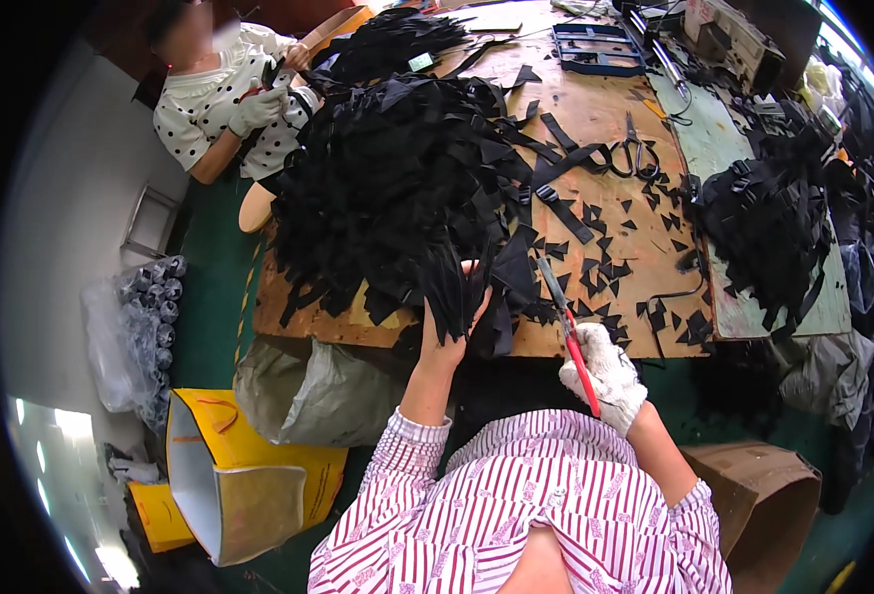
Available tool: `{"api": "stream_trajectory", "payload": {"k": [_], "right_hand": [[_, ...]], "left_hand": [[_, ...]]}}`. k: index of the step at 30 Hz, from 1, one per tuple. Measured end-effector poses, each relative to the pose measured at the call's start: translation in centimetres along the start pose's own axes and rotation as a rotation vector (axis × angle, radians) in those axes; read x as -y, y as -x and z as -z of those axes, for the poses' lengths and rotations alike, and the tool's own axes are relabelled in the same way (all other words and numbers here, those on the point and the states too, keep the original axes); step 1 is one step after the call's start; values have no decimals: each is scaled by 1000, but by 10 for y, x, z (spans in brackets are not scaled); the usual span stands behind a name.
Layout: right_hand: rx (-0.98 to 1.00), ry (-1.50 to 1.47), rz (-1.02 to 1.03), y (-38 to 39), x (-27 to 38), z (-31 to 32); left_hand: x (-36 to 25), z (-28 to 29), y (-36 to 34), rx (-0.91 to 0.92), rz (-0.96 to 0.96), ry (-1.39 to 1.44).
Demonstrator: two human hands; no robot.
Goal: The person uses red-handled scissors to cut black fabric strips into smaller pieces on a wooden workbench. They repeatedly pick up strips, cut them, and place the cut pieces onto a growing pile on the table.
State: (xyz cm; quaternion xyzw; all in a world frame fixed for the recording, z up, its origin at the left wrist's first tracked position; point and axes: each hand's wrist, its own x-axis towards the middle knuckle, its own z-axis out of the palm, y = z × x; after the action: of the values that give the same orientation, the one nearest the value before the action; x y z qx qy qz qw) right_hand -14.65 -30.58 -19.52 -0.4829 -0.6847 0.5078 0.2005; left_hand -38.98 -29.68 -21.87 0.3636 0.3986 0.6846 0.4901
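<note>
Head view: a bundle of black strips (449,302) is held in the bare left hand (439,348), closed around it at the near edge of the table (595,99). The strips are fanned over the fingers, with their loose ends hung toward the wrist; how firmly they are squeezed cannot be told, since the palm is covered. By the right hand (607,374), in a white glove, a red-handled tool (581,368) is gripped, its grey blade pointed up and away over the table, just beside the strips but apart from them. Whether its blades are parted cannot be made out.

Just beyond the left hand, the large black pile (387,178) is heaped, and to its right small dark offcuts (607,269) are scattered. Black-handled scissors (631,131) are left lying past the offcuts. A second pile (764,213) is set farther right. At the far left, dark material is held by a co-worker (229,89).

The strips are judged to be light, soft and limp, hardly fragile, and apt to slide over one another or be tangled. They would best be taken as a gathered bunch near the middle, with the ends left free and the fingers kept clear of the blade.
</note>
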Motion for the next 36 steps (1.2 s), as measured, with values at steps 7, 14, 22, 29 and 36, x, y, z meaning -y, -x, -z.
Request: {"api": "stream_trajectory", "payload": {"k": [7, 14, 22, 29, 36], "right_hand": [[-50, -173, -72, -4, 1, -2], [-109, -60, 43, 1, -2, -5], [-91, 154, 65, -1, 0, -2], [-115, 149, 103, -4, -6, -7], [-77, 19, 57, -1, -7, -7]], "left_hand": [[-16, -34, 8, -94, 238, 206], [-17, -29, 0, 46, 297, -277], [-6, -41, 7, -120, 280, -179], [36, -9, 26, 85, 75, -172], [43, 16, 16, 362, 37, -95]]}}
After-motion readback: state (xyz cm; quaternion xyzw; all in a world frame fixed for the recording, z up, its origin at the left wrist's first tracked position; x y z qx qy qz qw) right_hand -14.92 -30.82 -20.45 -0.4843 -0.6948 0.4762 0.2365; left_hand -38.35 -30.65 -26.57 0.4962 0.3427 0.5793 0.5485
